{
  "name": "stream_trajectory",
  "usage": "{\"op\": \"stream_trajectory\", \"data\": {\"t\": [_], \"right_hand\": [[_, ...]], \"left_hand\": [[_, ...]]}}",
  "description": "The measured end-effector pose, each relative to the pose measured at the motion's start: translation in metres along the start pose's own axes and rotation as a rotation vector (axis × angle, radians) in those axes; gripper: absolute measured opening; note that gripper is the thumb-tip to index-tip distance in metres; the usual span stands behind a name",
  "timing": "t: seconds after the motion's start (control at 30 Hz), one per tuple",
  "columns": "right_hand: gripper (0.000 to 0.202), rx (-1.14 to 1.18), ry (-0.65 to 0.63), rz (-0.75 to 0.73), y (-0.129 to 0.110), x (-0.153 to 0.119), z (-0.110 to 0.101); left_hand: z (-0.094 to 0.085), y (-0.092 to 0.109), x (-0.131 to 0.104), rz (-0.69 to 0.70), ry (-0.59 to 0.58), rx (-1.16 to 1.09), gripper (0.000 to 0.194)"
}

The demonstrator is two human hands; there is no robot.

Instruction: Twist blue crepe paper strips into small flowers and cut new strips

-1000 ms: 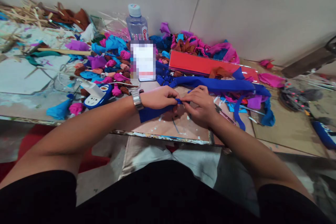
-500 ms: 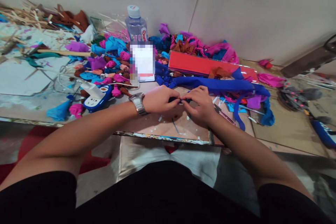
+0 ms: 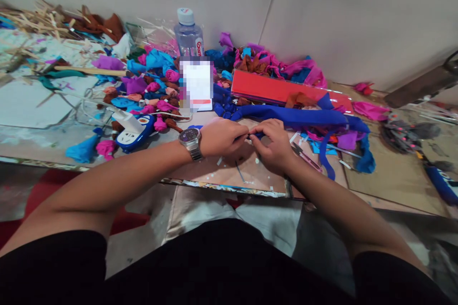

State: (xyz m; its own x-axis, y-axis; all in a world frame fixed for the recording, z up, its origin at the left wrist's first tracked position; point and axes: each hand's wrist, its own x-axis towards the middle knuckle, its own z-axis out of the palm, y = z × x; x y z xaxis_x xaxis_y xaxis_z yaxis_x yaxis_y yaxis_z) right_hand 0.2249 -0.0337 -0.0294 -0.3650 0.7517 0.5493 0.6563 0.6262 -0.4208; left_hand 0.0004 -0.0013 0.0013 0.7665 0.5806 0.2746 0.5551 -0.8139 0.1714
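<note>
Over the front of the worktable, my left hand (image 3: 223,137) and my right hand (image 3: 274,144) meet at the fingertips. Both are closed in a pinch on a small piece of dark blue crepe paper (image 3: 255,137), mostly hidden by the fingers. Just behind the hands lies a long blue crepe paper strip (image 3: 293,115), its right end curling down. Several blue crepe paper rosettes (image 3: 229,109) sit at the strip's left end. A slim pink tool (image 3: 307,158), whose kind I cannot make out, lies beside my right wrist.
A phone (image 3: 198,83) leans before a plastic bottle (image 3: 189,38). Colourful crepe paper flowers (image 3: 157,86) heap up on the left, near a blue-and-white power socket (image 3: 134,133) with a cable. A red paper pack (image 3: 286,90) lies behind the strip. Wooden sticks (image 3: 43,19) are piled far left.
My left hand has shifted slightly right and its wrist has turned, so the watch face now shows. The fingertips still meet, and less of the dark blue piece is visible between them.
</note>
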Motion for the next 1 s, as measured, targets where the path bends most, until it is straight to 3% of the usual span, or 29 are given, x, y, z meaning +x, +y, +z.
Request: {"op": "stream_trajectory", "data": {"t": [0.17, 0.5, 0.77, 1.0], "right_hand": [[0.009, -0.006, 0.015, -0.007, 0.000, 0.001, -0.001], [0.005, -0.043, 0.037, -0.075, 0.000, 0.001, -0.002], [0.006, -0.053, 0.003, -0.076, 0.002, 0.001, -0.003], [0.003, -0.026, -0.044, -0.067, 0.003, 0.000, -0.002]], "left_hand": [[0.002, -0.004, 0.000, -0.019, 0.013, -0.014, 0.036], [-0.006, -0.004, 0.000, -0.063, 0.043, -0.314, 0.028], [0.002, -0.004, 0.001, 0.021, 0.022, -0.026, 0.026], [0.004, -0.004, -0.001, 0.089, 0.006, 0.004, 0.025]]}}
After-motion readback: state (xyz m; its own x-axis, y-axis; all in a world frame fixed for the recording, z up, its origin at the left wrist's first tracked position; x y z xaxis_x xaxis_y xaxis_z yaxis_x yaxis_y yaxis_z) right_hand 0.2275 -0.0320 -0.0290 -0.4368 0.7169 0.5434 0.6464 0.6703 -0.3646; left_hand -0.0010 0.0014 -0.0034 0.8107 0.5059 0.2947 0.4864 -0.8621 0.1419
